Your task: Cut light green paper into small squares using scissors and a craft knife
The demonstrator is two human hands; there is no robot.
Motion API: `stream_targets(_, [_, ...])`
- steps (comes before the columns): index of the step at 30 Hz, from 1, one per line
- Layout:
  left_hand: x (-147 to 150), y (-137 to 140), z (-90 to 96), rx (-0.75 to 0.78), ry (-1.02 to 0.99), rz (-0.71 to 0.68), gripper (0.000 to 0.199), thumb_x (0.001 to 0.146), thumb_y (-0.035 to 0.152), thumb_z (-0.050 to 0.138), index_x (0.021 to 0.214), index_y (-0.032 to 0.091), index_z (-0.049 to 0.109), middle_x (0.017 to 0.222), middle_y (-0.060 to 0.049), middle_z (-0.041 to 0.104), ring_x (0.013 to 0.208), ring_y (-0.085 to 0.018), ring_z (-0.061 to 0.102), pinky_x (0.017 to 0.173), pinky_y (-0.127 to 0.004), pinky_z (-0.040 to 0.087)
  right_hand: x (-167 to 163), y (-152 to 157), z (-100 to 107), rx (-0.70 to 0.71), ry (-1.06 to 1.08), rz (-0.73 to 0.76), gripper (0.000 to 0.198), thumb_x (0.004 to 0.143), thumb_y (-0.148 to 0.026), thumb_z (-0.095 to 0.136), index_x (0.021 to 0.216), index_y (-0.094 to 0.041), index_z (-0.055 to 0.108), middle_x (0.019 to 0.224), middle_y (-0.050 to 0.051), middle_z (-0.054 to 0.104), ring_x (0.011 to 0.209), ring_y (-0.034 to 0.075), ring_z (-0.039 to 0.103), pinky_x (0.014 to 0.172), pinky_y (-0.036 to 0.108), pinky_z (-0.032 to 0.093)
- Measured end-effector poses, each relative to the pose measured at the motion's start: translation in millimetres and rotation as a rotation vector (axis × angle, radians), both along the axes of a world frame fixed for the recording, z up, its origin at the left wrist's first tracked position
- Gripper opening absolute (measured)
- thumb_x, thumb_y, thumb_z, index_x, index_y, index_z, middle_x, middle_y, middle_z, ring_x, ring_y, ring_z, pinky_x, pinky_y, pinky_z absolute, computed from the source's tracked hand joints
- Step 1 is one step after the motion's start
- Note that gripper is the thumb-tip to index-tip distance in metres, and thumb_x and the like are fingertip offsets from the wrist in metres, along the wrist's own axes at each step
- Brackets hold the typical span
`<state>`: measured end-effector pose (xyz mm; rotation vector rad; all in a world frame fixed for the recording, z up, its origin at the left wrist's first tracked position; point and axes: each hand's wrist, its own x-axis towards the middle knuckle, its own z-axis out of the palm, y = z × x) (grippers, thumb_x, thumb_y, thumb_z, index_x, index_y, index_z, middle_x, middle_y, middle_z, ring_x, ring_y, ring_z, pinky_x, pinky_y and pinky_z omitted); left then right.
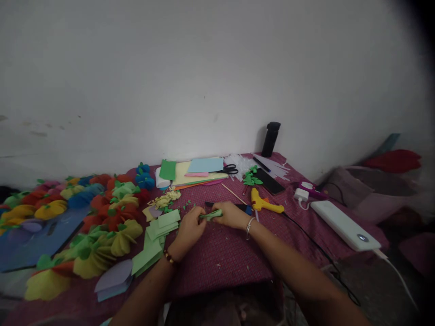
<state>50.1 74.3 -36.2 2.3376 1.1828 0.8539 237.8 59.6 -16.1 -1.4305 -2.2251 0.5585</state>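
Note:
Between my two hands is a small folded piece of light green paper, held just above the purple checked cloth. My left hand pinches its left end, and my right hand grips the right end. Beside my left wrist lies a loose stack of folded light green papers. A dark flat blade-like tool lies behind my right hand, partly hidden by it. To the right rests a yellow glue gun, its black cord trailing toward the lower right.
Colourful paper pumpkins crowd the left side. At the back lie coloured paper sheets, black scissors, green paper leaves and a phone. A black bottle stands by the wall. A white power bank lies right.

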Motion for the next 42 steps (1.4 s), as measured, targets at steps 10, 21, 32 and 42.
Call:
stream_targets(10, [-2, -5, 8.6, 0.031, 0.073, -0.019, 0.009, 0.079, 0.015, 0.051, 0.077, 0.018, 0.059, 0.079, -0.003, 0.059, 0.076, -0.017, 0.054, 0.07, -0.028, 0.041, 14, -5, 5, 0.069, -0.171, 0.045, 0.032, 0.073, -0.035, 0.067, 0.1, -0.019, 0.062, 0.097, 0.007, 0.063, 0.087, 0.021, 0.058, 0.075, 0.027, 0.039])
stream_targets(21, [-50, -13, 57.3, 0.09, 0.316, -0.016, 0.042, 0.082, 0.029, 0.055, 0.123, 0.021, 0.05, 0.116, -0.009, 0.06, 0.107, -0.022, 0.055, 0.093, -0.034, 0.041, -12, -1, -13, 0.086, -0.108, -0.004, 0.01, 0.085, -0.018, 0.049, 0.084, -0.016, 0.059, 0.085, 0.005, 0.063, 0.077, 0.015, 0.057, 0.069, 0.023, 0.036])
stream_targets(32, [-111, 23, 44.1, -0.075, 0.705, 0.042, 0.027, 0.07, 0.024, 0.061, 0.097, 0.019, 0.065, 0.096, -0.01, 0.067, 0.088, -0.024, 0.06, 0.077, -0.03, 0.042, -9, 2, -16, 0.073, -0.137, -0.018, 0.012, 0.084, -0.023, 0.051, 0.081, -0.016, 0.06, 0.079, 0.005, 0.063, 0.073, 0.016, 0.056, 0.064, 0.024, 0.031])
stream_targets(42, [-115, 46, 60.4, -0.122, 0.597, 0.052, 0.021, 0.074, 0.013, 0.049, 0.059, 0.018, 0.064, 0.058, 0.0, 0.062, 0.057, -0.014, 0.054, 0.06, -0.023, 0.04, -9, 3, -18, 0.047, -0.049, -0.034, 0.012, 0.082, -0.022, 0.051, 0.079, -0.016, 0.061, 0.081, 0.006, 0.064, 0.075, 0.016, 0.056, 0.068, 0.025, 0.034])
